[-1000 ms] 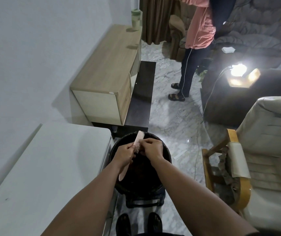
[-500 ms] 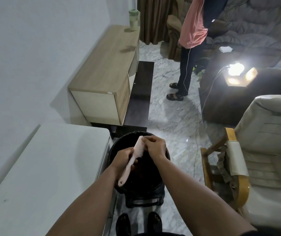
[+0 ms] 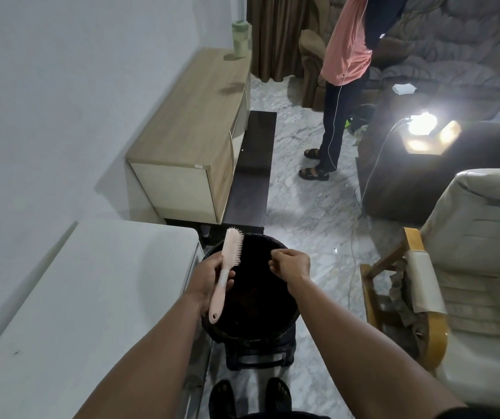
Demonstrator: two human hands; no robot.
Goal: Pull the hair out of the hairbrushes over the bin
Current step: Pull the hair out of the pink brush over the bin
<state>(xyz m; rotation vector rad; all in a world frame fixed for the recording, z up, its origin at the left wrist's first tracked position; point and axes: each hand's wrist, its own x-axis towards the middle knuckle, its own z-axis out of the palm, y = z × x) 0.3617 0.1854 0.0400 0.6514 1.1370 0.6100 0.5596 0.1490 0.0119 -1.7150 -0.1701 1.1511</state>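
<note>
So the left hand has the pink hairbrush wrapped up around the middle, right where the handle meets the head. Fingers are curled closed on it, thumb side toward the camera. The bristle end sticks up and away past the top of the hand, bristles facing right, and the handle tail pokes out below the hand, pointing down toward the wearer. The brush is tilted, top leaning a bit to the right, and it sits over the left edge of the black bin.

The right hand is off to the right of the brush, not touching it, with a clear gap between them. It's hovering over the bin opening, fingers pinched together against the thumb. Can't tell if there's any hair in that pinch, it's too small and too dark against the bin to say. Same with the bristles: no idea if any hair is left in there.

The bin is on the floor right up against the white table, which is on the left. Beyond it there's a wooden cabinet along the wall, a cream armchair on the right, and someone in a pink top standing further back near a bright lamp.
</note>
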